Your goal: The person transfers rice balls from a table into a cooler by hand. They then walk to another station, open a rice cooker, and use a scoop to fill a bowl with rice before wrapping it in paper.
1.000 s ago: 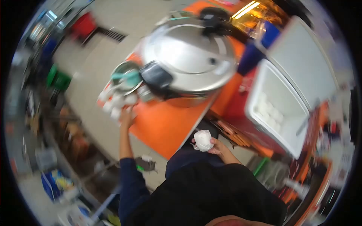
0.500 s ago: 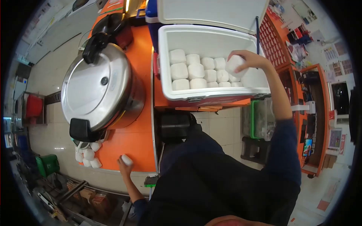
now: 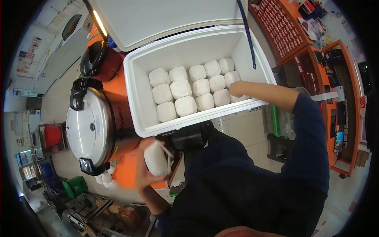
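Observation:
My left hand [image 3: 144, 175] is closed around a white wrapped bundle [image 3: 156, 159], blurred by motion, near the corner of the orange table. A pale strip shows along the bundle's right side. My right hand [image 3: 238, 89] reaches into the open white cooler box [image 3: 148, 127], its fingers curled down over a white bundle [image 3: 239, 98] at the front right of the rows. The fingertips are hidden. Several similar bundles [image 3: 181, 89] sit in rows on the cooler's floor.
A large rice cooker [image 3: 89, 126] with a silver lid stands on the orange table [image 3: 128, 170] at left, several white bundles [image 3: 106, 177] beside it. Behind is a dark-lidded red cooker [image 3: 96, 63]. The cooler's lid [image 3: 169, 15] stands raised, a dark strap [image 3: 247, 31] hanging from it.
My left hand has lifted its bundle off the table toward the cooler. My right hand has lowered its bundle to the front right of the rows. The camera view has turned and shifted.

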